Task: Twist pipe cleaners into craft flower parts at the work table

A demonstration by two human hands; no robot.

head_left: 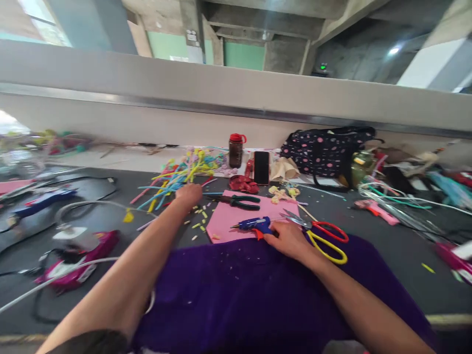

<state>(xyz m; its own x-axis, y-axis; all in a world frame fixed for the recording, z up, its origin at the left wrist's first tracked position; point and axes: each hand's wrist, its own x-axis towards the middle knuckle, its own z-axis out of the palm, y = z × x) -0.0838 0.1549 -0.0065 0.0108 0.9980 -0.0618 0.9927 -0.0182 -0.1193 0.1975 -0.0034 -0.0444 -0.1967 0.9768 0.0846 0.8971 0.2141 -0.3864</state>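
Cluttered dark worktable [398,246] beneath concrete beams [258,19]; right hand [289,239] holds glue gun [252,224].

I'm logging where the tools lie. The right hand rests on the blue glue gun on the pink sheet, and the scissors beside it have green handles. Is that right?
Not quite: the scissors have one red and one yellow handle, not green, as the head view shows. The right hand does rest on the blue glue gun on the pink sheet.

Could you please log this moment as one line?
left hand: at colourful pipe cleaners | right hand: holding blue plastic glue gun on pink sheet | nearby: red-and-yellow-handled scissors
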